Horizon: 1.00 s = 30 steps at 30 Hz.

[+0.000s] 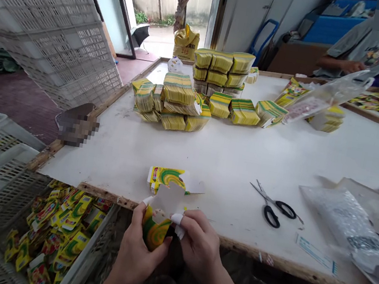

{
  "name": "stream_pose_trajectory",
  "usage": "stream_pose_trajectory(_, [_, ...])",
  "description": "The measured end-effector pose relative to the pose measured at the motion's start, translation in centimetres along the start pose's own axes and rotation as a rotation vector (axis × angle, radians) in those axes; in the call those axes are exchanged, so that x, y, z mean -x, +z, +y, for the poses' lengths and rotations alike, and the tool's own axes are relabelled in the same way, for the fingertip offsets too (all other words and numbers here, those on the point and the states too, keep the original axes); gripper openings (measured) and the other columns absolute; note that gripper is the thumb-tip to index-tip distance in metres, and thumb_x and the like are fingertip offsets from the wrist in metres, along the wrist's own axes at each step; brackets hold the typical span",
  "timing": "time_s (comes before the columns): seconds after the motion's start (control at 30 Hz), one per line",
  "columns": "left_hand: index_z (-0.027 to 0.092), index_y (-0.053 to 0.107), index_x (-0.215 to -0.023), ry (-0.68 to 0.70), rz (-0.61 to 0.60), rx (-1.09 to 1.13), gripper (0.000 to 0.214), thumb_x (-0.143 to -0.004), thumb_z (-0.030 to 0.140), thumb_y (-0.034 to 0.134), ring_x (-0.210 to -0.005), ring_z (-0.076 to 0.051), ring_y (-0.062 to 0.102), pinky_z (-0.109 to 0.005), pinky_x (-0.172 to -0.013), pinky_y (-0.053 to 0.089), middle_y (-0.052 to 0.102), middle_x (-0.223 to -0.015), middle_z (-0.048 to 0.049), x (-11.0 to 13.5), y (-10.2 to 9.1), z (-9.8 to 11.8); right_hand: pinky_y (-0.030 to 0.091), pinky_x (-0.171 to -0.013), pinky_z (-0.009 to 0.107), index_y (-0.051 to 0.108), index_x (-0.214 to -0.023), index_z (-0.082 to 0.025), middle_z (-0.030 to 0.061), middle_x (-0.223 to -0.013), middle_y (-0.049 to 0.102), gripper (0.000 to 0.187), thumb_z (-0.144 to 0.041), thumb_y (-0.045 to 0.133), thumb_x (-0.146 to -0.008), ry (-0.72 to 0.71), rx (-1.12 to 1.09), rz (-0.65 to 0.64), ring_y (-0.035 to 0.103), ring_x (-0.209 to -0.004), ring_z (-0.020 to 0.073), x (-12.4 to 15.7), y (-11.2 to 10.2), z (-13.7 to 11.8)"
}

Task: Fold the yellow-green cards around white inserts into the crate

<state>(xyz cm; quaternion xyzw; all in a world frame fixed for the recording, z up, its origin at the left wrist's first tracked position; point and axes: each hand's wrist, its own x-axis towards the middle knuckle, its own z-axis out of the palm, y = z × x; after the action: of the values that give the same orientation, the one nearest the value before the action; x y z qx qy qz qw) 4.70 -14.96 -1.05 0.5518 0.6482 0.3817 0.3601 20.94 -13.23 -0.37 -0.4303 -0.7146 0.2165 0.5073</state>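
"Carton [154, 237] near the edge of the table [223, 155]: why held so?"

"My left hand [136, 252] curls snugly round its curved, printed card, probably to steady the raised grey flap [170, 197]. My right hand [201, 242], half-closed, sets white-wrapped fingertips [177, 218] alongside; whether gripping, I cannot tell."

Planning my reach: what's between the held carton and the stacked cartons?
In the head view, yellow cardboard lies on the table between the held carton and stacks.
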Motion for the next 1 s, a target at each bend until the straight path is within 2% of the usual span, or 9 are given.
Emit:
stream_pose_trajectory(0.13, [0.021, 0.034, -0.136, 0.077, 0.035, -0.011, 0.079, -0.069, 0.034, 0.075, -0.117, -0.031, 0.057, -0.041, -0.094, 0.049, 0.058, -0.128, -0.0142, 0.0, 0.0, 0.3, 0.053, -0.073, 0.029, 0.056, -0.105, -0.026, 0.0039, -0.090, 0.063, 0.027, -0.011, 0.058, -0.084, 0.193, -0.270, 0.050, 0.062, -0.081, 0.0175, 1.1, 0.7, -0.3])
stream_pose_trajectory(0.23, [0.020, 0.034, -0.136, 0.138, 0.033, -0.047, 0.077, -0.071, 0.032, 0.073, -0.113, -0.030, 0.060, -0.040, -0.091, 0.050, 0.062, -0.121, -0.0141, 0.3, 0.0, 0.5, 0.050, -0.066, 0.027, 0.051, -0.108, -0.025, 0.0001, -0.081, 0.060, 0.026, -0.023, 0.061, -0.084, 0.423, -0.486, 0.054, 0.058, -0.071, 0.0156, 0.9, 0.2, -0.2])
stream_pose_trajectory(0.4, [0.021, 0.042, -0.132, 0.229, 0.006, 0.019, 0.069, -0.070, 0.028, 0.071, -0.107, -0.030, 0.062, -0.042, -0.090, 0.051, 0.063, -0.120, -0.0137, 1.4, 0.5, 0.5, 0.044, -0.065, 0.027, 0.059, -0.079, -0.019, -0.0005, -0.070, 0.056, 0.020, -0.037, 0.067, -0.077, 0.618, -0.672, -0.114, 0.053, -0.068, 0.0161, -1.3, -1.3, 0.0])
stream_pose_trajectory(0.53, [0.023, 0.043, -0.129, 0.351, 0.009, -0.033, 0.066, -0.070, 0.023, 0.073, -0.102, -0.028, 0.065, -0.036, -0.084, 0.055, 0.063, -0.118, -0.0127, 2.2, 0.7, -0.2, 0.045, -0.061, 0.027, 0.061, -0.073, -0.017, 0.0015, -0.065, 0.061, 0.024, -0.041, 0.064, -0.072, 1.063, -1.124, -0.153, 0.056, -0.061, 0.0167, -1.4, 0.0, -0.3])
stream_pose_trajectory(0.6, [0.025, 0.041, -0.128, 0.386, -0.002, -0.083, 0.066, -0.071, 0.021, 0.073, -0.099, -0.027, 0.066, -0.034, -0.081, 0.056, 0.064, -0.114, -0.0116, 2.2, 0.7, -0.4, 0.046, -0.060, 0.028, 0.063, -0.074, -0.016, 0.0034, -0.064, 0.063, 0.026, -0.042, 0.065, -0.070, 1.207, -1.269, -0.201, 0.057, -0.059, 0.0173, -0.7, 1.2, -0.4])
stream_pose_trajectory(0.7, [0.024, 0.039, -0.128, 0.334, 0.041, -0.075, 0.066, -0.071, 0.025, 0.072, -0.100, -0.026, 0.066, -0.035, -0.082, 0.055, 0.062, -0.114, -0.0117, 2.1, 0.8, -0.4, 0.049, -0.066, 0.032, 0.066, -0.080, -0.015, 0.0071, -0.070, 0.067, 0.042, -0.055, 0.069, -0.068, 1.194, -1.384, -0.217, 0.061, -0.065, 0.0206, 0.4, 2.3, -0.5])
stream_pose_trajectory(0.8, [0.022, 0.040, -0.127, 0.269, 0.089, 0.002, 0.063, -0.073, 0.030, 0.071, -0.099, -0.025, 0.065, -0.035, -0.082, 0.054, 0.062, -0.114, -0.0121, 1.7, 0.9, -0.1, 0.049, -0.069, 0.033, 0.067, -0.083, -0.017, 0.0075, -0.077, 0.068, 0.059, -0.070, 0.073, -0.058, 1.012, -1.351, -0.131, 0.062, -0.071, 0.0222, 0.9, 2.1, -0.4])
stream_pose_trajectory(0.87, [0.022, 0.038, -0.125, 0.294, 0.080, -0.018, 0.062, -0.074, 0.031, 0.071, -0.094, -0.024, 0.066, -0.033, -0.077, 0.054, 0.063, -0.107, -0.0105, 1.2, 0.8, -0.1, 0.047, -0.070, 0.031, 0.066, -0.081, -0.018, 0.0050, -0.078, 0.066, 0.057, -0.068, 0.077, -0.056, 0.901, -1.277, -0.095, 0.060, -0.072, 0.0201, 0.9, 1.6, -0.2])
stream_pose_trajectory(1.0, [0.022, 0.033, -0.123, 0.398, -0.009, -0.183, 0.060, -0.075, 0.027, 0.068, -0.078, -0.021, 0.068, -0.029, -0.065, 0.054, 0.065, -0.096, -0.0071, 0.5, 0.5, -0.2, 0.046, -0.074, 0.030, 0.068, -0.088, -0.021, 0.0021, -0.077, 0.066, 0.038, -0.053, 0.076, -0.069, 0.829, -1.137, -0.148, 0.059, -0.075, 0.0182, -0.1, 0.8, 0.1])
